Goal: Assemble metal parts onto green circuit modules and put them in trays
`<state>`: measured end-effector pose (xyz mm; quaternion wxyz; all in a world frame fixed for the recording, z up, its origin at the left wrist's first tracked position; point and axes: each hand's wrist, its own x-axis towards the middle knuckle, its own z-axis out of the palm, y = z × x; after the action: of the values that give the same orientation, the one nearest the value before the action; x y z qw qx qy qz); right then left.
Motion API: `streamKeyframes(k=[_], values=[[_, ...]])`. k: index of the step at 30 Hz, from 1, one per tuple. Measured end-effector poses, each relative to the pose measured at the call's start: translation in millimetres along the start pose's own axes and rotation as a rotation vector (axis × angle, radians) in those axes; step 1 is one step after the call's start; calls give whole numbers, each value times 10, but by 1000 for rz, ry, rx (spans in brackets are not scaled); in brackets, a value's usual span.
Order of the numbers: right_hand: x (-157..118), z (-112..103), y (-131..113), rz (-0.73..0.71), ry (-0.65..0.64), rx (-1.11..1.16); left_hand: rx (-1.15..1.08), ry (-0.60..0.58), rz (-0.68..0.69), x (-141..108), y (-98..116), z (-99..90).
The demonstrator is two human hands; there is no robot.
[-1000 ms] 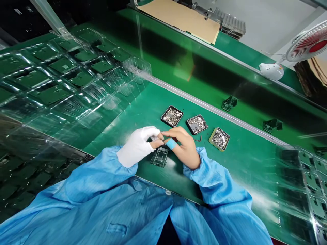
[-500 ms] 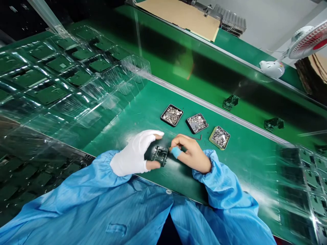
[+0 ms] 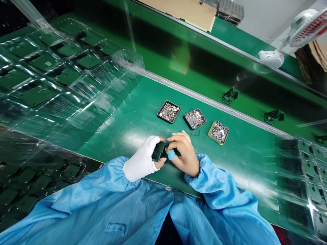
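My left hand (image 3: 140, 160), in a white glove with bare fingertips, grips a small dark green block-like part (image 3: 158, 151) between thumb and fingers, its face tilted. Close on its right, my right hand (image 3: 182, 151), bare with a blue wrap on the thumb, pinches a tiny coppery piece (image 3: 166, 148) against or beside the part's right side; whether they touch I cannot tell. Just beyond the right fingers lies a thin L-shaped hex key (image 3: 196, 134) on the green table.
Behind the hands stand a black tray (image 3: 161, 117), a second dark tray (image 3: 189, 125) and a yellow-edged tray (image 3: 211, 132), all holding small metal pieces. Clear plastic trays (image 3: 102, 102) with green parts fill the left; more plastic trays (image 3: 310, 194) stand right. A white fan (image 3: 272, 59) sits behind.
The part in my left hand has turned, from its open frame side facing up to a tilted, solid-looking face. My hands have come closer together, and the right fingers have spread more.
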<state>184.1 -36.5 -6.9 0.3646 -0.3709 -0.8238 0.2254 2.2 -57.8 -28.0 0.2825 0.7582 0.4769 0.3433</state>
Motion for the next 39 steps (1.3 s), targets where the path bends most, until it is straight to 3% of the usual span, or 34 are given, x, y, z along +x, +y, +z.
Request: streamKeyframes(k=[8,13,18,21,30,33,36,39], values=[[-14,11,-15,43,20,-16,41,-15,1,-6,10,39],[-17,19,-4,62,35,21,150,18,81,-15,15,38],[18,5,6,73,10,25,-14,-36,22,4,85,-7],[27,13,2,109,25,57,-22,-3,1,45,115,4],[-3,37,-54,154,35,75,202,53,144,252,79,-69],[-1,57,-18,123,39,71,309,121,196,251,102,-30],[4,98,37,100,72,94,415,200,134,212,148,82],[28,97,77,128,49,109,385,185,29,179,156,186]])
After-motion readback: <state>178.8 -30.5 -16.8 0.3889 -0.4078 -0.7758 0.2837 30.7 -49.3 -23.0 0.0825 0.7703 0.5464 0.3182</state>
